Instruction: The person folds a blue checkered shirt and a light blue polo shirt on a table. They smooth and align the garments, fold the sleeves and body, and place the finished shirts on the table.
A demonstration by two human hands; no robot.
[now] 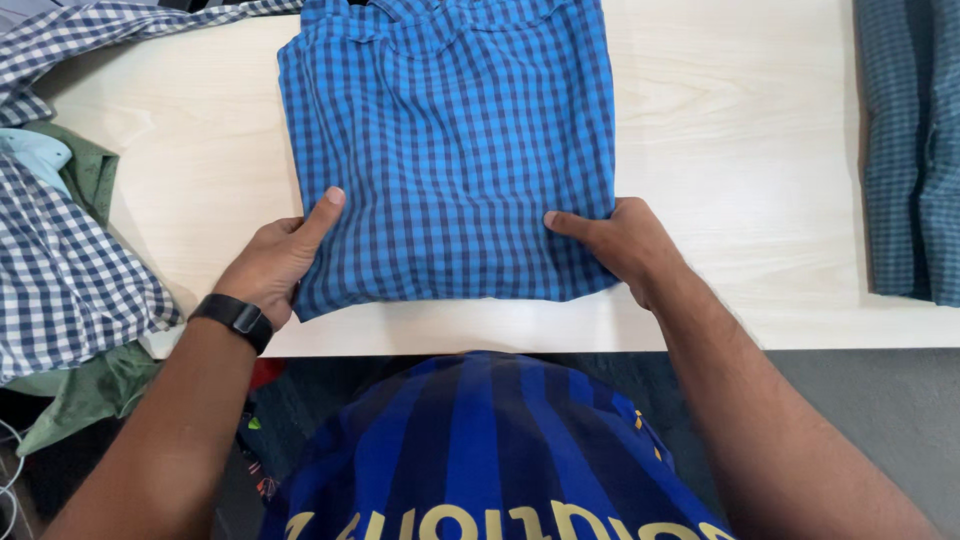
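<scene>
A bright blue checked shirt (450,140) lies folded into a rectangle on a pale wooden table (740,130). My left hand (275,258) grips its near left corner, thumb lying on top of the cloth, fingers tucked under the edge. My right hand (620,240) holds the near right corner the same way, thumb on top. A black band sits on my left wrist (232,318). The shirt's collar end points away from me.
A heap of clothes sits at the left: a navy-and-white checked shirt (55,260), a green garment (85,175) and a light blue piece (30,152). A dark teal checked garment (910,150) lies folded at the right edge. The table's near edge (800,340) runs below my hands.
</scene>
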